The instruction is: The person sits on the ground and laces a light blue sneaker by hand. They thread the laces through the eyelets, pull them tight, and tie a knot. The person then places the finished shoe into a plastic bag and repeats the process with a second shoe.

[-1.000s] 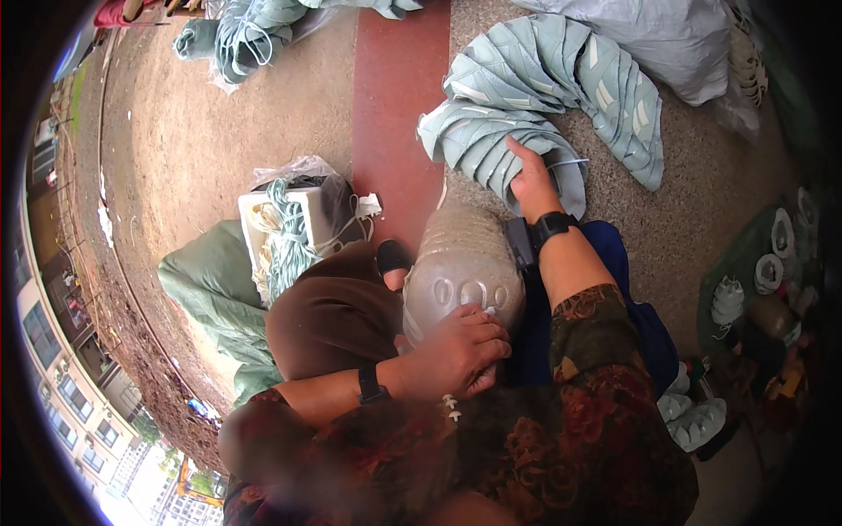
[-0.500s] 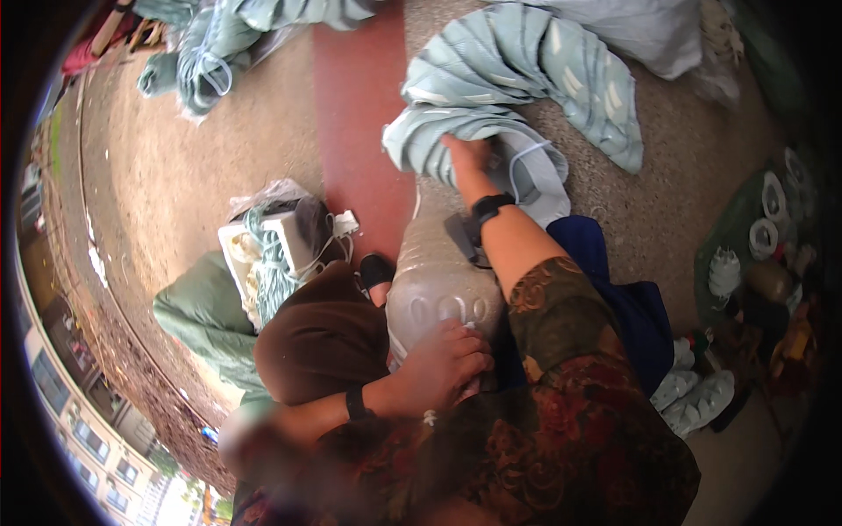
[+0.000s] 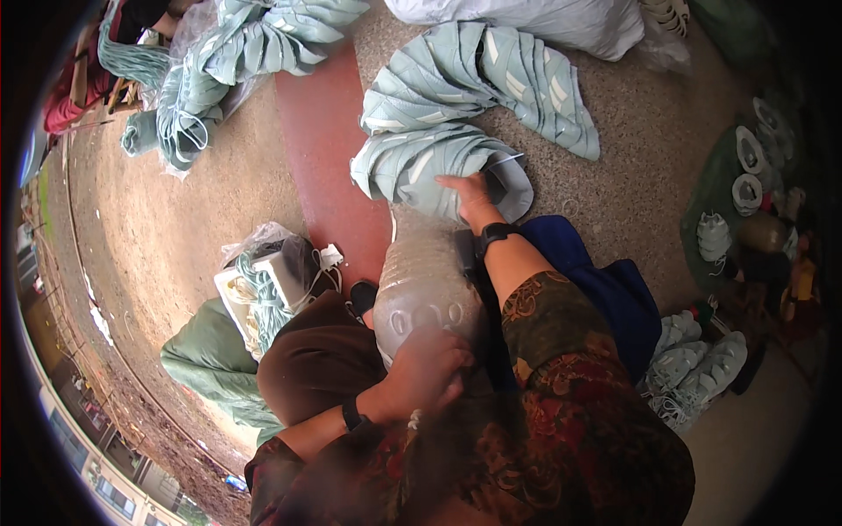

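Observation:
A row of pale green shoe uppers (image 3: 412, 162), nested one in another, lies on the ground ahead. My right hand (image 3: 474, 195) is at its near end, thumb on the outside and the other fingers hidden, closed on the last upper. A cloudy, ribbed plastic container (image 3: 430, 289), like a big bottle, rests between my legs. At its near end is my left hand (image 3: 430, 368), fingers curled in; what they hold, if anything, is hidden. A second curved row of uppers (image 3: 535, 83) lies beyond the first.
To the left, a white box (image 3: 281, 280) holds pale green laces (image 3: 254, 298), beside a green bag (image 3: 206, 355). More uppers (image 3: 263, 44) lie far left, near another person. Shoes (image 3: 702, 368) lie at right, and a white sack (image 3: 535, 22) stands at the back.
The head view has shifted, so the uppers appear further left. My left hand has drawn slightly nearer to me and its fingers look more curled. My right hand stays at the row's near end.

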Motion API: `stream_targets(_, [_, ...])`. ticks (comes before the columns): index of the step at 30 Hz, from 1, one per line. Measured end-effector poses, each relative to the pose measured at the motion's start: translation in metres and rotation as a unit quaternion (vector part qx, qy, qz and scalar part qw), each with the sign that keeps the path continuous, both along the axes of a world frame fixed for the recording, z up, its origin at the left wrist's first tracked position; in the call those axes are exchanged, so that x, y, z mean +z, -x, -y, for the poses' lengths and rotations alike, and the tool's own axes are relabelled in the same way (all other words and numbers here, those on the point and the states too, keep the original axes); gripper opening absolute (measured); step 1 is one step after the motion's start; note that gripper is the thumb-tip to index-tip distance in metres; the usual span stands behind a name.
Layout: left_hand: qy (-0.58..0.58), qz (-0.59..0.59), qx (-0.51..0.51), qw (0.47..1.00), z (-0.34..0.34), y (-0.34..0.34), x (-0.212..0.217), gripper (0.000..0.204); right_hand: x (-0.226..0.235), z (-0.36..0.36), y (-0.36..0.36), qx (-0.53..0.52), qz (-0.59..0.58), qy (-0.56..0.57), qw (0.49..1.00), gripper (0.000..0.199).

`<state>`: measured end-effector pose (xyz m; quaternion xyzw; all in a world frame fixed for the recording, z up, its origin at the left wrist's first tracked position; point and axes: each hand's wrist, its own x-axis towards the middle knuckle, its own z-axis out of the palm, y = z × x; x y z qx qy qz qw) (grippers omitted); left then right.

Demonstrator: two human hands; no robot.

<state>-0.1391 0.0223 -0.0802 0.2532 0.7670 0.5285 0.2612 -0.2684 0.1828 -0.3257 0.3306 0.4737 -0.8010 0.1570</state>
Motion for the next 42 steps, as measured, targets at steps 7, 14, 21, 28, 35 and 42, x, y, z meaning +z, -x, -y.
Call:
stream_targets(7, [0.037, -0.038, 0.032, 0.998, -0.005, 0.011, 0.013, 0.03, 0.055, -0.062, 0.0, 0.009, -0.005, 0.102, 0.995, 0.044])
stream_targets(14, [-0.005, -0.002, 0.302, 0.953, 0.013, 0.019, 0.02, 0.034, 0.135, -0.062, -0.001, 0.082, -0.098, 0.091, 0.988, 0.041])
stream_targets(21, [-0.154, 0.036, 0.353, 0.922, 0.03, 0.02, 0.02, 0.056, 0.247, -0.031, -0.038, 0.181, -0.189, 0.138, 0.955, 0.041])
stream_targets(28, [-0.049, -0.029, 0.264, 0.963, 0.036, 0.01, 0.036, 0.058, 0.264, -0.018, -0.069, 0.163, -0.221, 0.133, 0.952, 0.047])
stream_targets(35, [-0.109, 0.096, 0.287, 0.947, 0.041, 0.009, 0.021, 0.056, 0.252, -0.005, -0.06, 0.163, -0.203, 0.148, 0.954, 0.047])
stream_targets(42, [-0.108, 0.154, 0.254, 0.949, 0.043, 0.016, 0.027, 0.071, 0.25, 0.007, -0.065, 0.212, -0.21, 0.086, 0.951, 0.052])
